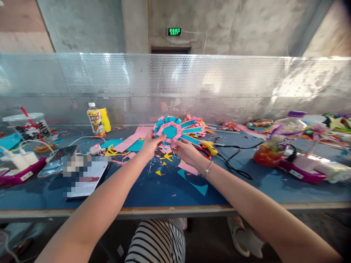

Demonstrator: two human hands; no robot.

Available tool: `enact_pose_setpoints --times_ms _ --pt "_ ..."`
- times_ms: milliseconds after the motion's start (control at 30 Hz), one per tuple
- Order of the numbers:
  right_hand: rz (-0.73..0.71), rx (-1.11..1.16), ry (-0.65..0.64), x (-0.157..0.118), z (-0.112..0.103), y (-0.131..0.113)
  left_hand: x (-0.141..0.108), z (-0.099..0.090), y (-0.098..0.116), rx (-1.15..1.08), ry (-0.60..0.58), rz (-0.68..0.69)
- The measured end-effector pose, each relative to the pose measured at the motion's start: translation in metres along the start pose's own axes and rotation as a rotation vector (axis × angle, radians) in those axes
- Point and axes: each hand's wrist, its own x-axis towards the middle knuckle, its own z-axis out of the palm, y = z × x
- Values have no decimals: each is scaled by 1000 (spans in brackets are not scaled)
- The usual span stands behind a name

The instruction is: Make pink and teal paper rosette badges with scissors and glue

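Between my two hands is a paper rosette, held up above the table. It has a blue centre, a pink folded ring and blue and pink loops around the edge. Striped pink and blue paper tails stick out from it to the right. My left hand pinches its left edge, thumb on the front. At the lower right edge, my right hand grips it with thumb and fingers. Red-handled scissors and a yellow glue gun with a black cord lie just right of my right hand.
Paper scraps litter the blue table. At left are a drink bottle, a plastic cup, a phone and a tablet. A purple-capped jug and a power strip stand right. Behind runs a perforated metal screen.
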Motion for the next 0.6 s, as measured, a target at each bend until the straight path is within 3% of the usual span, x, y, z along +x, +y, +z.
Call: enact_pose_setpoints --times_ms 600 --pt "34 -43 4 2 -6 1 -5 0 6 -19 -69 123"
